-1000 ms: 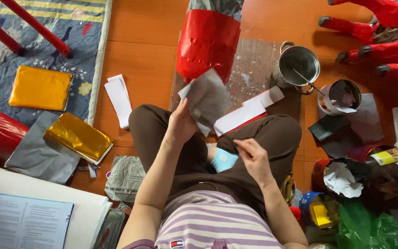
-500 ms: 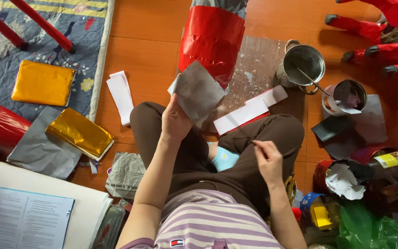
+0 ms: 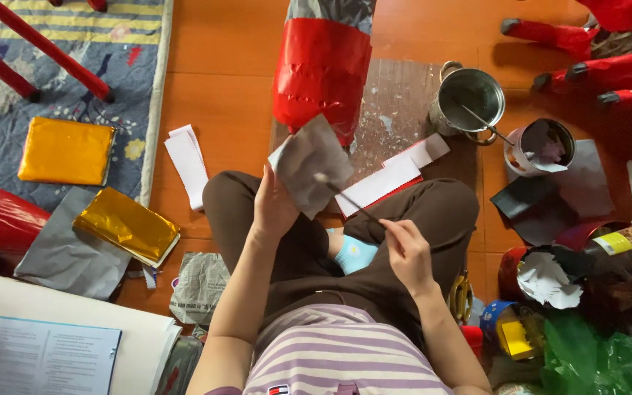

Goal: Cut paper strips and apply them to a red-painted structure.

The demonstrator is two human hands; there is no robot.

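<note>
Orange wooden floor (image 3: 235, 88) is serving as the work surface; a person is sitting cross-legged on it. Landmark: metal pot (image 3: 468, 99).

Left hand (image 3: 276, 208) is lying well to the lower left of the pot, fingers pinching the lower edge of a grey paper sheet (image 3: 312, 164) and holding it upright over the lap. Right hand (image 3: 407, 252) is sitting below the pot, fingers clenching around the end of a thin brush (image 3: 349, 199). Brush tip is touching the grey sheet near its middle.

Left of the pot, a red and grey wrapped cylinder (image 3: 323, 66) is lying on a clear plastic sheet (image 3: 396, 110). Below-left of the pot, white paper strips (image 3: 393, 175) are resting against the knee. Just right of the pot, a small can (image 3: 539, 146) is standing. Far left of the pot, a gold foil packet (image 3: 126, 227) and an orange packet (image 3: 64, 150) are lying near a patterned rug (image 3: 9, 110).
</note>
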